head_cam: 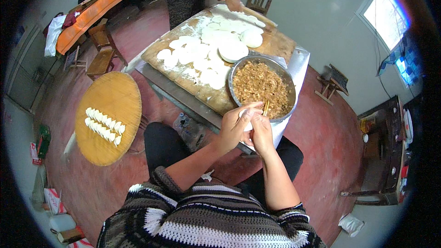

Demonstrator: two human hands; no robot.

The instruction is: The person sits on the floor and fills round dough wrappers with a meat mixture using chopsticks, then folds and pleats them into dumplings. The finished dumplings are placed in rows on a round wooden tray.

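Note:
Close to the table's near corner, my left hand (230,127) and my right hand (262,131) meet around a white dumpling wrapper (247,125). Fingers of both hands press on its edge, and they hide most of it. Any filling inside is out of sight. Just beyond my knuckles is a metal bowl (292,100) with brown minced filling (260,81). A pair of chopsticks (266,106) stands in the filling at the near side, their lower ends hidden behind my right hand. Several flat round wrappers (193,51) lie on the floured wooden board (210,98), left of the bowl.
A co-worker's hand (235,4) holds a rolling pin (259,15) at the board's far edge. A stack of wrappers (233,51) sits beside the bowl. To my left, a round woven tray (106,93) bears two rows of folded dumplings (104,126). A wooden chair (105,55) stands beyond it.

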